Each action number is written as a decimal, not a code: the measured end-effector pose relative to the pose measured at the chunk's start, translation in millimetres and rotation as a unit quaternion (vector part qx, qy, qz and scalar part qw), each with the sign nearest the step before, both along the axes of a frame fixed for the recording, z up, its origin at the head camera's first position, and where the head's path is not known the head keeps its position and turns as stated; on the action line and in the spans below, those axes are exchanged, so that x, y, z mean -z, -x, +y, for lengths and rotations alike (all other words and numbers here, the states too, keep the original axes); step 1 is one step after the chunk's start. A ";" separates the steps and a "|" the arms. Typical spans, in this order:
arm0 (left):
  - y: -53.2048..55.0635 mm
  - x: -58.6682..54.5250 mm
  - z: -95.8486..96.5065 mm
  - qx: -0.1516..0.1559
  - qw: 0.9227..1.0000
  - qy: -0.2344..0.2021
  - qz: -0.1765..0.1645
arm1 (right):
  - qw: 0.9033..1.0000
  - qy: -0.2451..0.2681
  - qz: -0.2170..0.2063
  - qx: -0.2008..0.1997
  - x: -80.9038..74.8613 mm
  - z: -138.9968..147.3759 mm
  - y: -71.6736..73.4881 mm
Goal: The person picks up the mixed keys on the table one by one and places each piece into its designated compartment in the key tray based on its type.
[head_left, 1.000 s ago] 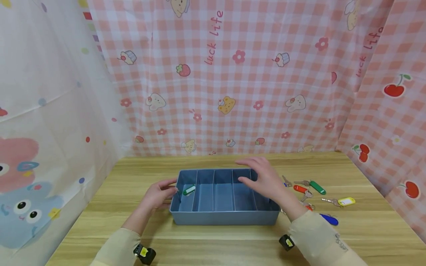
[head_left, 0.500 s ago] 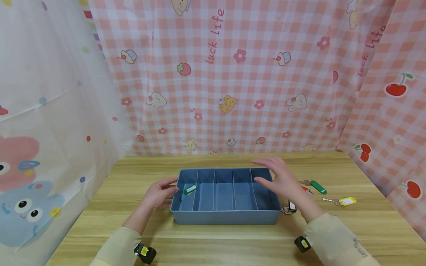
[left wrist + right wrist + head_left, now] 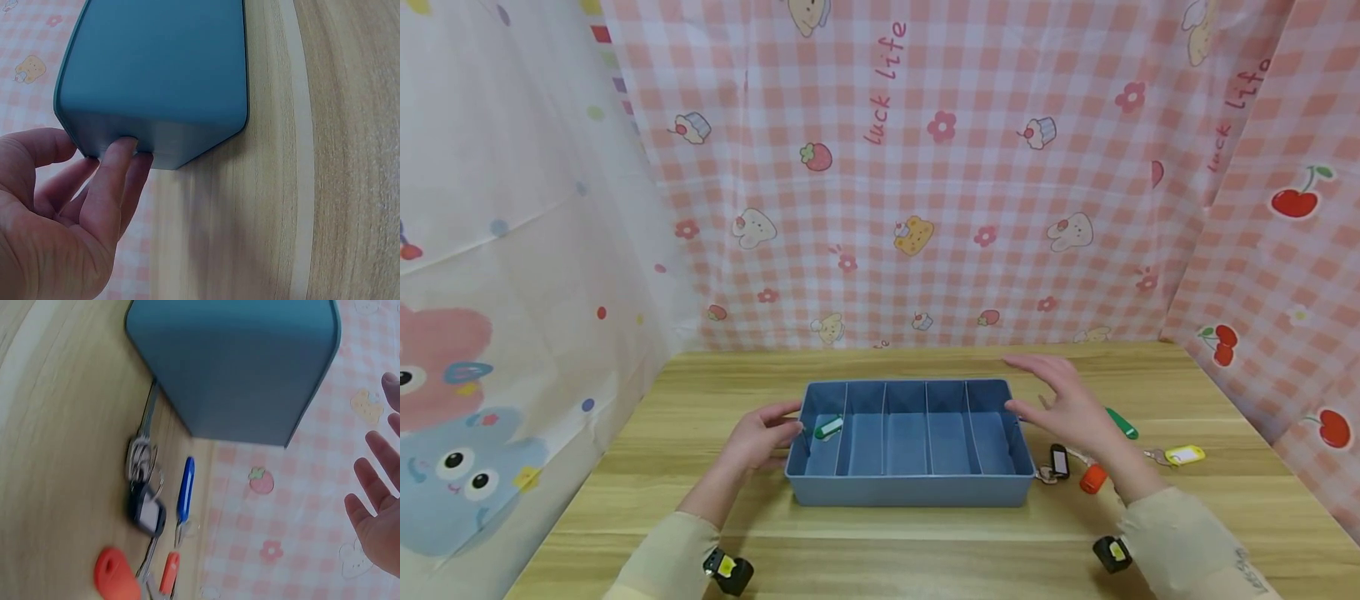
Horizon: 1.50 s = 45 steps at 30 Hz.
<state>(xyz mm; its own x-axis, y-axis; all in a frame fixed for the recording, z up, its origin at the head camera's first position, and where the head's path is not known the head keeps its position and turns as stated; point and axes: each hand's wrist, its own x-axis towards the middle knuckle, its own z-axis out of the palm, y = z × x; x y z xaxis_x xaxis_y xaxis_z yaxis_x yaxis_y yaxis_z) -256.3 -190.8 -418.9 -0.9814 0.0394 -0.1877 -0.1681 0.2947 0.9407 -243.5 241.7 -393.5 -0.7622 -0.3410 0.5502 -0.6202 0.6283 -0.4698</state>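
Observation:
A blue-grey organizer tray [image 3: 910, 492] with several compartments sits mid-table. In its leftmost compartment lies a green key tag [image 3: 830, 427]. My left hand [image 3: 762, 437] holds the tray's left end, thumb at the rim and fingertips against the outer wall, as the left wrist view shows. My right hand [image 3: 1078, 417] hovers by the right end with fingers spread and nothing in them. Below it are a black key tag [image 3: 1059, 461] with a key and a red key tag [image 3: 1093, 478]. The right wrist view shows a blue key tag [image 3: 185, 489] near the tray's end.
Farther right lie a yellow key tag [image 3: 1185, 455] with its key and a green key tag [image 3: 1123, 422] partly behind my hand. The wooden table [image 3: 880, 550] meets a pink checked curtain [image 3: 940, 183] at the back.
My right hand has moved right, from above the tray's right compartments to beyond its right end. The left hand and the tray have stayed in place.

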 end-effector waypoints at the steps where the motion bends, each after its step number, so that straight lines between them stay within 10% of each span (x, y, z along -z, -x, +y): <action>1: 0.1 0.1 -0.1 0.000 1.000 0.000 0.000 | 1.000 0.001 0.003 0.001 0.3 2.4 0.1; 20: 0.8 1.6 -0.1 -0.003 1.000 -0.017 0.001 | 0.999 -0.002 0.045 0.028 21.6 49.1 9.1; 45: -1.0 0.2 1.0 -0.005 1.000 -0.006 0.001 | 0.991 -0.066 -0.105 0.057 33.4 109.6 20.4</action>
